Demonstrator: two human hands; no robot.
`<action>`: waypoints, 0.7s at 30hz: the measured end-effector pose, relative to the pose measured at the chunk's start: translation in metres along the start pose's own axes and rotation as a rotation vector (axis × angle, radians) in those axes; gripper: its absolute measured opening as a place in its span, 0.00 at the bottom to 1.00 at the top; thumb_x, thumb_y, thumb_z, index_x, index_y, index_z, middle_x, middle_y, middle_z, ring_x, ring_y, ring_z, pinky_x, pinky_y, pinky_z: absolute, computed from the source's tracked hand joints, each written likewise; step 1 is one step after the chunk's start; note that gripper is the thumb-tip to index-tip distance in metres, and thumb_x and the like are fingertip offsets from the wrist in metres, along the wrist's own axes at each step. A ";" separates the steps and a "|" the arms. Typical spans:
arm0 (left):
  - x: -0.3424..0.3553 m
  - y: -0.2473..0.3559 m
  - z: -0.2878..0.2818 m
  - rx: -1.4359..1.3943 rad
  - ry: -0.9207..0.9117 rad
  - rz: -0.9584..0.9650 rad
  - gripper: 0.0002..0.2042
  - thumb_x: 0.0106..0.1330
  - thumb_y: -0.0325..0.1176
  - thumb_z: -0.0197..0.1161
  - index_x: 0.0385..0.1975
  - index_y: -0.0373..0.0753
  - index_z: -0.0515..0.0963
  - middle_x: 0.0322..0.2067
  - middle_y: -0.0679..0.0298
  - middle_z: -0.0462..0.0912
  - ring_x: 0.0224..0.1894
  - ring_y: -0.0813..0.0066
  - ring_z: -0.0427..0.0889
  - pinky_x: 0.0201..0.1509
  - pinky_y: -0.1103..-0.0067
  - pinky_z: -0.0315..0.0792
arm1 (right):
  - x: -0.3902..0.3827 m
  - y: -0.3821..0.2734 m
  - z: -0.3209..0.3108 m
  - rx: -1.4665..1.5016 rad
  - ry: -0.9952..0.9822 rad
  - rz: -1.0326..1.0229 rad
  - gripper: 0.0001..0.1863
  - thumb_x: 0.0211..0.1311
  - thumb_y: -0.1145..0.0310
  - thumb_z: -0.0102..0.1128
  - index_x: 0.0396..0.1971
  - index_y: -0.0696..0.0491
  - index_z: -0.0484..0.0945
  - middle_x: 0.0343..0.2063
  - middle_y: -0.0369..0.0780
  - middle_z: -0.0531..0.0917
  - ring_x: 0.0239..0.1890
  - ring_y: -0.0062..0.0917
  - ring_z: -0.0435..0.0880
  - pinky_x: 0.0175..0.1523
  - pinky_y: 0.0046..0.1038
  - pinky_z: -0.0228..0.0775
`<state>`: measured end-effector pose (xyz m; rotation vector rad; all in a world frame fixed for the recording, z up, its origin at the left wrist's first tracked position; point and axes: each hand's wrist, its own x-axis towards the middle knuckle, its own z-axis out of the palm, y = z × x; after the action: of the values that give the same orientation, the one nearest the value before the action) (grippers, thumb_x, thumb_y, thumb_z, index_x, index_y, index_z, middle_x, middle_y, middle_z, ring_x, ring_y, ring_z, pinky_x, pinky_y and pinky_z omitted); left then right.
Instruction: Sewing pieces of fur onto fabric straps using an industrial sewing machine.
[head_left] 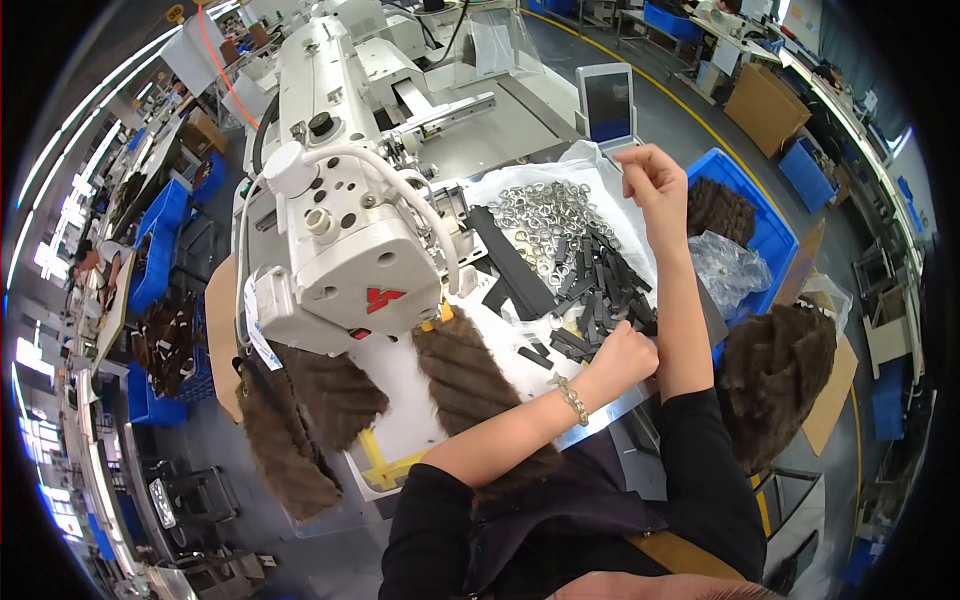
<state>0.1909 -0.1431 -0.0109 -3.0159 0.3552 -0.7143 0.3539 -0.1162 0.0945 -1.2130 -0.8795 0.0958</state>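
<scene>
My left hand point(622, 355) is closed at the lower edge of a pile of short black strips point(600, 290), beside my right forearm; what it holds, if anything, is hidden. My right hand point(655, 190) is raised above the right side of the white sheet point(515, 180), fingers curled, with no clear view of anything in them. Silvery metal rings point(540, 210) are heaped on the sheet beside a long black band point(505, 260). A brown fur piece point(465, 385) runs from the machine needle area to under my left forearm.
A white sewing machine point(365, 255) fills the centre left, with more fur point(280, 420) below. A screen point(606, 105) stands behind. At right are a blue bin point(775, 225) with plastic, dark fur point(775, 380) and cardboard. A person point(95, 260) works at far left.
</scene>
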 end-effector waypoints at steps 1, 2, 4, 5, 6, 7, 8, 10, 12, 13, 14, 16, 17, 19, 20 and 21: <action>-0.001 -0.003 -0.005 0.015 0.041 0.016 0.03 0.48 0.30 0.59 0.17 0.42 0.72 0.17 0.68 0.73 0.26 0.75 0.76 0.33 0.78 0.66 | -0.001 -0.001 -0.002 -0.070 -0.080 0.052 0.05 0.63 0.79 0.55 0.35 0.58 0.81 0.20 0.29 0.76 0.22 0.09 0.70 0.28 0.15 0.61; -0.003 -0.008 -0.010 0.019 0.044 0.014 0.03 0.48 0.30 0.59 0.17 0.42 0.72 0.17 0.68 0.73 0.26 0.75 0.76 0.33 0.78 0.66 | -0.002 -0.001 -0.003 -0.069 -0.082 0.048 0.05 0.63 0.79 0.55 0.35 0.58 0.81 0.20 0.29 0.76 0.22 0.09 0.70 0.28 0.15 0.61; -0.010 -0.021 -0.025 -0.054 0.149 -0.025 0.03 0.49 0.30 0.58 0.21 0.41 0.73 0.20 0.68 0.73 0.27 0.74 0.76 0.33 0.79 0.66 | -0.004 0.004 0.000 -0.240 -0.276 0.118 0.06 0.63 0.78 0.56 0.37 0.58 0.82 0.21 0.29 0.77 0.23 0.10 0.71 0.30 0.15 0.63; -0.013 -0.027 -0.038 -0.105 0.187 -0.047 0.03 0.50 0.29 0.58 0.23 0.41 0.72 0.23 0.67 0.73 0.29 0.73 0.75 0.34 0.78 0.67 | -0.008 0.006 -0.002 -0.296 -0.339 0.146 0.07 0.62 0.77 0.57 0.38 0.58 0.82 0.22 0.30 0.77 0.24 0.10 0.71 0.32 0.16 0.64; -0.021 -0.035 -0.050 -0.162 0.182 -0.087 0.03 0.50 0.28 0.59 0.24 0.40 0.73 0.23 0.66 0.72 0.29 0.71 0.76 0.34 0.77 0.68 | -0.009 0.006 -0.007 -0.460 -0.454 0.157 0.09 0.58 0.77 0.60 0.39 0.57 0.82 0.23 0.33 0.79 0.25 0.12 0.72 0.33 0.18 0.66; -0.034 -0.046 -0.064 -0.207 0.173 -0.132 0.03 0.50 0.28 0.59 0.24 0.40 0.74 0.23 0.65 0.71 0.30 0.70 0.76 0.35 0.76 0.69 | -0.011 0.007 -0.005 -0.497 -0.545 0.137 0.11 0.56 0.77 0.61 0.40 0.57 0.83 0.24 0.35 0.80 0.26 0.15 0.74 0.34 0.20 0.68; -0.048 -0.055 -0.069 -0.278 0.199 -0.188 0.04 0.50 0.26 0.60 0.25 0.39 0.75 0.24 0.64 0.71 0.31 0.67 0.76 0.35 0.75 0.70 | -0.015 0.010 -0.007 -0.544 -0.630 0.121 0.12 0.54 0.77 0.62 0.41 0.56 0.83 0.25 0.37 0.80 0.27 0.18 0.76 0.35 0.22 0.70; -0.082 -0.074 -0.082 -0.389 0.191 -0.302 0.07 0.50 0.21 0.61 0.29 0.36 0.79 0.26 0.61 0.73 0.32 0.64 0.77 0.36 0.73 0.73 | -0.023 0.023 -0.009 -0.575 -0.668 0.106 0.13 0.53 0.77 0.62 0.40 0.56 0.83 0.26 0.39 0.81 0.28 0.22 0.77 0.37 0.25 0.71; -0.110 -0.085 -0.095 -0.443 0.164 -0.348 0.08 0.51 0.19 0.61 0.32 0.34 0.80 0.28 0.61 0.75 0.33 0.62 0.78 0.37 0.73 0.74 | -0.028 0.035 -0.011 -0.622 -0.698 0.100 0.13 0.52 0.77 0.63 0.40 0.55 0.83 0.28 0.40 0.81 0.29 0.27 0.79 0.38 0.27 0.72; -0.124 -0.088 -0.103 -0.463 0.167 -0.407 0.10 0.51 0.18 0.61 0.33 0.34 0.81 0.29 0.61 0.76 0.33 0.62 0.79 0.37 0.73 0.74 | -0.029 0.040 -0.008 -0.679 -0.683 0.078 0.13 0.52 0.77 0.63 0.40 0.55 0.83 0.29 0.41 0.81 0.31 0.29 0.80 0.40 0.29 0.73; -0.135 -0.090 -0.107 -0.489 0.170 -0.463 0.11 0.52 0.17 0.61 0.35 0.34 0.81 0.31 0.60 0.78 0.34 0.62 0.79 0.38 0.73 0.75 | -0.030 0.046 -0.007 -0.742 -0.665 0.061 0.13 0.52 0.77 0.63 0.39 0.55 0.83 0.29 0.42 0.81 0.33 0.32 0.81 0.42 0.30 0.74; -0.154 -0.090 -0.112 -0.479 0.179 -0.506 0.11 0.53 0.18 0.61 0.36 0.36 0.81 0.31 0.61 0.77 0.34 0.62 0.79 0.40 0.71 0.75 | -0.031 0.056 0.005 -0.725 -0.638 0.046 0.11 0.51 0.76 0.64 0.37 0.55 0.83 0.31 0.42 0.81 0.35 0.36 0.82 0.43 0.33 0.74; -0.162 -0.089 -0.114 -0.466 0.185 -0.551 0.11 0.53 0.20 0.61 0.37 0.37 0.82 0.31 0.61 0.77 0.35 0.62 0.79 0.43 0.70 0.74 | -0.030 0.059 0.013 -0.777 -0.634 -0.066 0.11 0.50 0.76 0.65 0.36 0.55 0.83 0.31 0.43 0.80 0.36 0.37 0.81 0.44 0.35 0.74; -0.174 -0.083 -0.117 -0.472 0.207 -0.577 0.11 0.53 0.20 0.62 0.36 0.38 0.82 0.31 0.62 0.77 0.34 0.63 0.78 0.41 0.70 0.74 | -0.030 0.069 0.029 -0.811 -0.586 -0.200 0.10 0.49 0.74 0.66 0.33 0.55 0.83 0.33 0.43 0.80 0.38 0.41 0.80 0.45 0.39 0.73; -0.178 -0.081 -0.119 -0.477 0.225 -0.604 0.11 0.53 0.20 0.63 0.35 0.39 0.82 0.30 0.63 0.77 0.33 0.64 0.78 0.39 0.71 0.73 | -0.029 0.075 0.035 -0.814 -0.589 -0.205 0.10 0.49 0.74 0.66 0.33 0.55 0.83 0.33 0.43 0.80 0.38 0.41 0.80 0.45 0.39 0.73; -0.180 -0.080 -0.122 -0.477 0.232 -0.604 0.11 0.53 0.20 0.63 0.35 0.39 0.82 0.30 0.63 0.77 0.33 0.64 0.78 0.39 0.71 0.73 | -0.026 0.080 0.041 -0.846 -0.545 -0.173 0.09 0.49 0.74 0.66 0.33 0.55 0.83 0.33 0.43 0.80 0.38 0.41 0.80 0.45 0.39 0.73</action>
<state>-0.0028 -0.0206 0.0248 -3.5208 -0.4891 -1.1611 0.3406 -0.0665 0.0164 -1.9309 -1.5885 -0.1066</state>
